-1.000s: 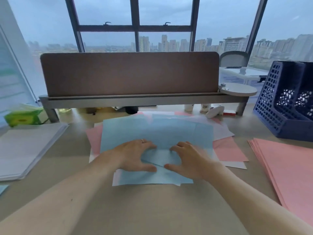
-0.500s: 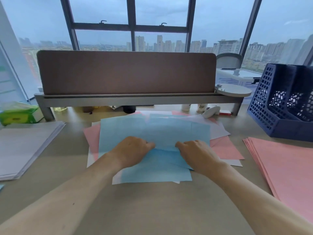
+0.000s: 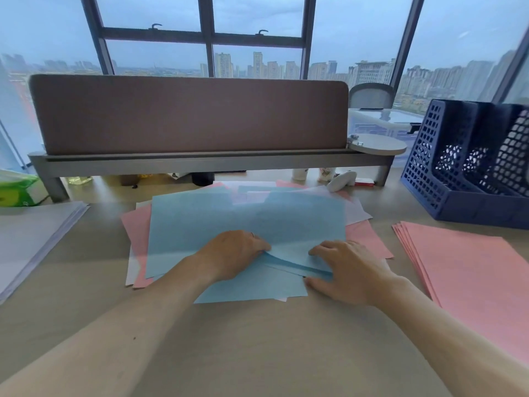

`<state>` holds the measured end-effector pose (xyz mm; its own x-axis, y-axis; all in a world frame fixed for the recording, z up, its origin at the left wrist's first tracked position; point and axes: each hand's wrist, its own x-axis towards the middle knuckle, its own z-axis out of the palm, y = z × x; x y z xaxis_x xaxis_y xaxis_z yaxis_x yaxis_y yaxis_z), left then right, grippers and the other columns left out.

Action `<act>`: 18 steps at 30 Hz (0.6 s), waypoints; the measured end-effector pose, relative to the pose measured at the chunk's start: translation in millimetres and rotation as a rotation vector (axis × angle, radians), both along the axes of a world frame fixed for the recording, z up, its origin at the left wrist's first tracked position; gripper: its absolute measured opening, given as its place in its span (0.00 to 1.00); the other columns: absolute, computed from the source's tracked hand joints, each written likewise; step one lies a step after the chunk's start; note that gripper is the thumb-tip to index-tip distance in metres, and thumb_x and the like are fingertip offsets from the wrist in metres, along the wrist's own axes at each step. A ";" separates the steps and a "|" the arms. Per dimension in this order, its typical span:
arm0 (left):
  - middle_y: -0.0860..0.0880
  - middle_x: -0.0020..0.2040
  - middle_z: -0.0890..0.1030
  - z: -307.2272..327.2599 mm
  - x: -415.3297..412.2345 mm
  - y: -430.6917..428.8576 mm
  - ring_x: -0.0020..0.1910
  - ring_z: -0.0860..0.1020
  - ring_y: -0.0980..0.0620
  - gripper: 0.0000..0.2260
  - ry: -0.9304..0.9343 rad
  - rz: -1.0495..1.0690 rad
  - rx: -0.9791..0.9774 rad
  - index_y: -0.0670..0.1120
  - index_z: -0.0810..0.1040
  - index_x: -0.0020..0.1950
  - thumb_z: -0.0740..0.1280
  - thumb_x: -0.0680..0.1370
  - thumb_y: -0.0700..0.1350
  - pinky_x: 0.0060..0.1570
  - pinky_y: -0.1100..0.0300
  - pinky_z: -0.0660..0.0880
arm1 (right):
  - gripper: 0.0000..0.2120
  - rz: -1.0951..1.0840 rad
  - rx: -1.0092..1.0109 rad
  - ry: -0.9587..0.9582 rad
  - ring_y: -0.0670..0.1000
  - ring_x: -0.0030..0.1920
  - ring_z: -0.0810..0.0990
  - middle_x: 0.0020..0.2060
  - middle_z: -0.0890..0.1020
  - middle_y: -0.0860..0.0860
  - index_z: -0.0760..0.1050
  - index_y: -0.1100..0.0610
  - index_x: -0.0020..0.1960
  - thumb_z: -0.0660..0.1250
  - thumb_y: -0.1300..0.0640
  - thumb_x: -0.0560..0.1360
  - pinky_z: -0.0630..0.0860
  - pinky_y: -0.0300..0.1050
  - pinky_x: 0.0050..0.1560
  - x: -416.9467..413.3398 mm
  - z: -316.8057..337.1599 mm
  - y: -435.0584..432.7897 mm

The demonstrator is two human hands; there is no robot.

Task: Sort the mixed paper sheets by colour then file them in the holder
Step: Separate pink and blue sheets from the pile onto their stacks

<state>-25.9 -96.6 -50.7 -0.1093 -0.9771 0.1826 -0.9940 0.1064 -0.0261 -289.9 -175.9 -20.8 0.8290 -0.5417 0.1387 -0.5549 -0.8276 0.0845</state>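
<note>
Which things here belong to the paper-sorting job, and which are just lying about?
Job: mixed paper pile; top blue sheet, gripped by left hand and right hand; pink stack; white stack; blue holder.
Lying about: green tissue pack; paper cups; desk divider.

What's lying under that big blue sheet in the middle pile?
More blue sheets show at the near edge, pink sheets and white sheets at the sides. The big blue sheet covers the rest.

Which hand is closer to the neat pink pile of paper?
Right. The right hand grips the blue sheets in the middle, with the pink pile just off to its right. The left hand grips them too, but farther left.
</note>
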 end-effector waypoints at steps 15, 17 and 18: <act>0.49 0.55 0.85 8.5 39.7 23.7 0.52 0.82 0.45 0.14 0.195 0.160 -0.059 0.52 0.82 0.62 0.57 0.86 0.49 0.52 0.50 0.78 | 0.26 0.274 -0.129 0.039 0.54 0.53 0.80 0.54 0.80 0.48 0.67 0.51 0.69 0.53 0.37 0.78 0.77 0.53 0.49 48.1 -7.6 -0.2; 0.45 0.50 0.84 6.7 37.7 25.7 0.47 0.81 0.41 0.13 0.102 0.175 -0.077 0.50 0.80 0.60 0.56 0.86 0.49 0.46 0.48 0.78 | 0.22 0.257 -0.149 0.076 0.56 0.52 0.80 0.55 0.80 0.49 0.66 0.52 0.69 0.55 0.43 0.79 0.76 0.52 0.49 58.7 -4.0 0.5; 0.45 0.49 0.84 6.0 35.2 26.3 0.46 0.81 0.41 0.13 0.053 0.175 -0.068 0.50 0.80 0.59 0.56 0.86 0.49 0.45 0.48 0.78 | 0.21 0.243 -0.153 0.095 0.57 0.52 0.80 0.54 0.80 0.50 0.64 0.53 0.70 0.56 0.47 0.80 0.76 0.52 0.47 63.0 -2.9 1.6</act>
